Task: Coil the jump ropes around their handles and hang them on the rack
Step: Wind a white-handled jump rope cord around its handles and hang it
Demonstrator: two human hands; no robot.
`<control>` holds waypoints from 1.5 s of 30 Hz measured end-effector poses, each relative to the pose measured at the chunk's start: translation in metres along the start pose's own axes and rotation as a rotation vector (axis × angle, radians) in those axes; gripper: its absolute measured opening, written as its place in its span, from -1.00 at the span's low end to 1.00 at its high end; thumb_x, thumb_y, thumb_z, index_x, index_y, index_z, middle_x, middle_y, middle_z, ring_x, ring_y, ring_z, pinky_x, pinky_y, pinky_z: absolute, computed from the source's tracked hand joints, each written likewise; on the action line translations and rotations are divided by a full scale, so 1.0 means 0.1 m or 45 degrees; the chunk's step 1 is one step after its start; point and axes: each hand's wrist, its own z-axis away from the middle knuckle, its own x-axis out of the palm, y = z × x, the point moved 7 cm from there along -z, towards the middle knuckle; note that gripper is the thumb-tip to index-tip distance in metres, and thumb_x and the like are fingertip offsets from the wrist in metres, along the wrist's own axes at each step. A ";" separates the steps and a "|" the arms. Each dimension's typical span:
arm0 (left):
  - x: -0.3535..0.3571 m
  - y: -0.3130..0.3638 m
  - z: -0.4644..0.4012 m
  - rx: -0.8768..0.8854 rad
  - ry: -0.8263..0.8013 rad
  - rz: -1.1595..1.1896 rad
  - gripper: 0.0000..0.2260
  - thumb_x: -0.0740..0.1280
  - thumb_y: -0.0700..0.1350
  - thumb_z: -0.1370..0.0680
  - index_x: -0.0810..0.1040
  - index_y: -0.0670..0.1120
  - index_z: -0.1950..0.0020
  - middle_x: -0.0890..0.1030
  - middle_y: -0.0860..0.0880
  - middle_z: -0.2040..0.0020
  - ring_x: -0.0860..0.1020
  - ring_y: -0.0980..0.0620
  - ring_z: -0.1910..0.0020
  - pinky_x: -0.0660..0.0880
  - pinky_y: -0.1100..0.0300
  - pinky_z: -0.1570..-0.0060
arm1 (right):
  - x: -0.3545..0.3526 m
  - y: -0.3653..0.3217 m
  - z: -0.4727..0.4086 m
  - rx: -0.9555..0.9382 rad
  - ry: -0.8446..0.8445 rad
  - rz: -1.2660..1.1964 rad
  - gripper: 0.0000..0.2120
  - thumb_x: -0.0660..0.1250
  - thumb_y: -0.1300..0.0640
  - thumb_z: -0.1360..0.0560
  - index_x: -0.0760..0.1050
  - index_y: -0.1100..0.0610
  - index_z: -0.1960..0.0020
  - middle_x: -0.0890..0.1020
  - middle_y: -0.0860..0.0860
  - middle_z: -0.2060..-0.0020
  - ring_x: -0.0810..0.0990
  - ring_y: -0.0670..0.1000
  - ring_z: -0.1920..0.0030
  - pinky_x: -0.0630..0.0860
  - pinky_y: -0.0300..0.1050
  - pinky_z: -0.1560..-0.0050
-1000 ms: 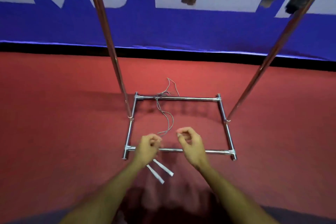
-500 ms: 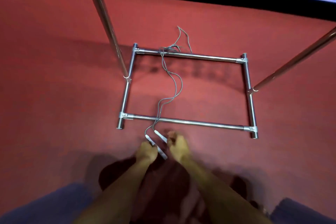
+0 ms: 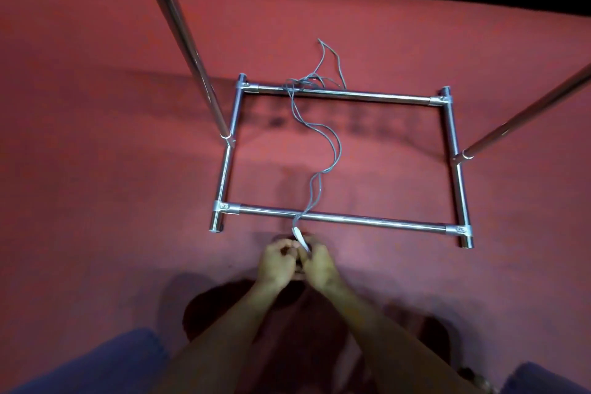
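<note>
Just near of the rack base's [image 3: 339, 218] near bar, your left hand [image 3: 277, 261] and right hand [image 3: 319, 263] pinch the white handles [image 3: 300, 237] together, while the grey rope [image 3: 323, 141] trails uncoiled across the frame, so coiling and hanging both remain.

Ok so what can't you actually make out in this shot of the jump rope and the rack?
- Handles, head view: mostly hidden between the left hand and right hand; how many, unclear.
- Rack top and hanging bar: cut off by the upper edge.
- Rope far end: a thin tangle over the rear bar, too fine to trace.
- Any coils on the handles: hidden by fingers.
</note>
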 end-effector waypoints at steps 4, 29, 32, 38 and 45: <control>0.01 0.78 0.45 0.113 -0.049 -0.148 -0.82 0.32 -0.21 -0.65 0.61 -0.10 0.14 0.70 -0.12 0.26 0.65 -0.05 0.42 0.68 -0.07 0.23 | -0.48 -0.46 0.32 -0.177 0.096 0.039 -0.70 0.26 0.02 -0.60 0.54 0.06 -0.30 0.74 -0.01 0.01 0.71 0.07 -0.01 0.63 0.10 -0.12; -0.21 3.36 3.60 0.954 -0.794 -0.354 -0.75 0.44 -0.01 -0.63 0.51 -0.13 0.11 0.50 -0.04 0.33 0.65 -0.13 0.27 0.60 -0.06 -0.14 | -3.53 -3.12 3.62 -0.942 0.668 -0.395 -0.79 0.28 0.19 -0.69 0.62 0.02 -0.26 0.60 0.01 0.31 0.35 -0.02 0.42 0.32 -0.22 0.44; -0.28 3.28 3.34 0.789 -0.765 -0.294 -0.84 0.43 -0.07 -0.65 0.55 -0.12 0.04 0.35 -0.01 0.34 0.38 0.04 0.42 0.66 -0.12 0.00 | -3.72 -3.12 3.45 -0.909 0.688 -0.506 -0.82 0.32 0.16 -0.68 0.63 -0.08 -0.15 0.60 -0.02 0.30 0.36 -0.04 0.43 0.31 -0.25 0.45; -0.63 3.38 3.15 0.941 -0.404 -0.482 -0.66 0.36 0.07 -0.65 0.66 -0.18 0.12 0.32 0.03 0.42 0.24 0.07 0.44 0.26 0.25 0.43 | -3.89 -2.92 2.97 -0.700 0.731 -0.297 -0.78 0.31 0.13 -0.68 0.65 0.09 -0.27 0.55 0.04 0.25 0.37 0.02 0.36 0.33 -0.20 0.44; -0.76 3.72 3.24 1.263 0.017 -1.004 -0.65 0.35 0.11 -0.67 0.65 -0.02 0.25 0.34 0.12 0.50 0.28 0.13 0.48 0.25 0.12 0.38 | -3.48 -3.10 2.82 -0.778 0.573 0.426 -0.40 0.19 0.06 -0.73 0.05 -0.38 -0.62 0.53 -0.11 -0.36 0.64 -0.01 -0.18 0.51 -0.11 -0.27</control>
